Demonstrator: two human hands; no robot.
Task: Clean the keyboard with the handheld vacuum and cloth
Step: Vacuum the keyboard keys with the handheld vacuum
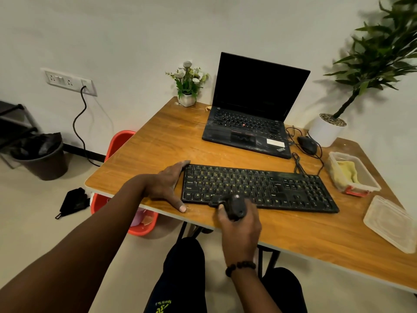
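Orange-brown wooden table [282, 240] carries everything. Black open laptop [250, 114] sits at back; long black full-size keyboard [282, 188] lies near front edge. Clear plastic tub [370, 186] w/ yellow cloth [348, 172] inside stands to its right. Left hand [165, 185] braces keyboard's left end, fingers spread & straight. Right hand [240, 224] curls round small black handheld vacuum [234, 205], nozzle on bottom key row.

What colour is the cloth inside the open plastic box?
The cloth is pale yellow, in the clear box with red clips; the head view shows it.
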